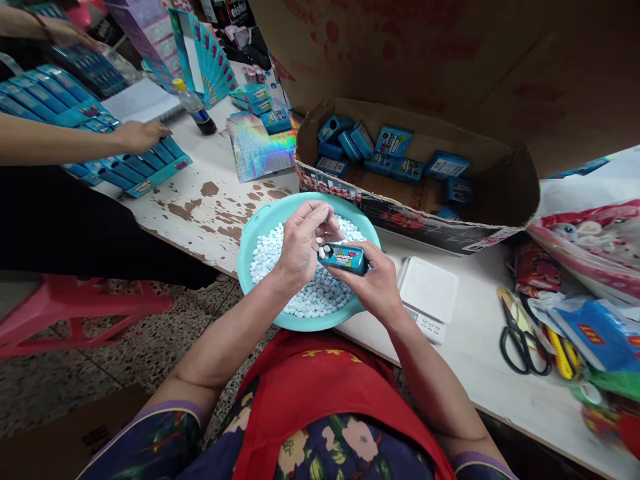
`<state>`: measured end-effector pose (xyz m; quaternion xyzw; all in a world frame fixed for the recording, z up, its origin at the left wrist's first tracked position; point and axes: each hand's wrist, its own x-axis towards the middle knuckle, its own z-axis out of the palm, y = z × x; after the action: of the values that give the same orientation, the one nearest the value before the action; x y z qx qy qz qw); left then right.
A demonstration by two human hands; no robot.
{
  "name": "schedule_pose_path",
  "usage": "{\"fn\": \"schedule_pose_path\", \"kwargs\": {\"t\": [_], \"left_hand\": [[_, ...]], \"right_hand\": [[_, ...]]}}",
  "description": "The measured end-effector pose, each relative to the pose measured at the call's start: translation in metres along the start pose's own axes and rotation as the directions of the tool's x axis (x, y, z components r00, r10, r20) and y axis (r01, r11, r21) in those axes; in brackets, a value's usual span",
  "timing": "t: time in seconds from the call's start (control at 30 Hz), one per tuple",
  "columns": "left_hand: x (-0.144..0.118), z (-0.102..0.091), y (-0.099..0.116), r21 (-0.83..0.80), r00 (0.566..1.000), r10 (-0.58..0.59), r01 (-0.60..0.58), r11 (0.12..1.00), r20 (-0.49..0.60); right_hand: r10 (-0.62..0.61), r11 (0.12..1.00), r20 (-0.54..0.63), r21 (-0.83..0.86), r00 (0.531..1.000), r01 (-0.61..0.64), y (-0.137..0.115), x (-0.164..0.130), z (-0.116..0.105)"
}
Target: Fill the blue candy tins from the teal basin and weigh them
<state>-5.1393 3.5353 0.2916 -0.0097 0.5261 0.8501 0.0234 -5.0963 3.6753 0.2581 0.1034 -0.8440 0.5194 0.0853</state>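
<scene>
My right hand (pixel 374 283) grips a small blue candy tin (pixel 346 259) labelled "CARAMELO MACIZO", tilted with its open end toward my left hand. Several white candies (pixel 324 252) show at that opening. Curled beside it, my left hand (pixel 304 241) has white candies at its fingers; its palm is partly hidden. Both hands are above a turquoise basin (pixel 247 257) full of loose white candies (pixel 313 300).
Behind the basin stands a cardboard box (pixel 420 223) holding several blue tins (pixel 395 141). A white scale (pixel 429 290) and scissors (pixel 523 337) lie to the right. At left, another person's hand (pixel 143 137) touches packed blue tins; a bottle (pixel 195 110) stands nearby.
</scene>
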Motion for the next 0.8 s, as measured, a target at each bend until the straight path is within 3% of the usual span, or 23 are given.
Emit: {"fn": "schedule_pose_path", "kwargs": {"t": [0.2, 0.47, 0.53, 0.6, 0.67, 0.7, 0.73, 0.8], "left_hand": [[-0.005, 0.004, 0.001, -0.020, 0.998, 0.014, -0.012, 1.000, 0.065], [-0.012, 0.012, 0.001, -0.004, 0.985, 0.116, -0.116, 0.993, 0.129], [-0.010, 0.007, 0.003, 0.037, 0.982, 0.156, -0.161, 0.986, 0.107], [-0.004, -0.005, 0.002, 0.185, 0.974, 0.214, -0.225, 0.956, 0.077], [0.002, -0.024, -0.006, 0.497, 0.969, 0.213, -0.246, 0.832, 0.122], [0.004, -0.034, -0.012, 0.669, 0.969, 0.163, -0.246, 0.702, 0.185], [0.005, -0.043, -0.020, 0.809, 0.963, 0.081, -0.260, 0.527, 0.256], [0.002, -0.057, -0.036, 0.919, 0.922, -0.090, -0.361, 0.157, 0.377]], "right_hand": [[0.015, 0.999, -0.031, 0.041, 0.999, -0.014, 0.004, -0.004, 0.002], [0.068, 0.992, -0.082, 0.115, 0.994, -0.058, 0.010, -0.005, 0.004], [0.088, 0.986, -0.074, 0.145, 0.993, -0.077, 0.011, -0.006, -0.002], [0.123, 0.976, -0.108, 0.192, 0.987, -0.100, 0.011, -0.008, -0.011], [0.153, 0.970, -0.200, 0.216, 0.968, -0.109, 0.011, -0.011, -0.022], [0.160, 0.971, -0.240, 0.212, 0.958, -0.109, 0.011, -0.012, -0.026], [0.162, 0.973, -0.262, 0.201, 0.951, -0.110, 0.012, -0.012, -0.030], [0.164, 0.975, -0.252, 0.188, 0.954, -0.118, 0.013, -0.013, -0.033]]}}
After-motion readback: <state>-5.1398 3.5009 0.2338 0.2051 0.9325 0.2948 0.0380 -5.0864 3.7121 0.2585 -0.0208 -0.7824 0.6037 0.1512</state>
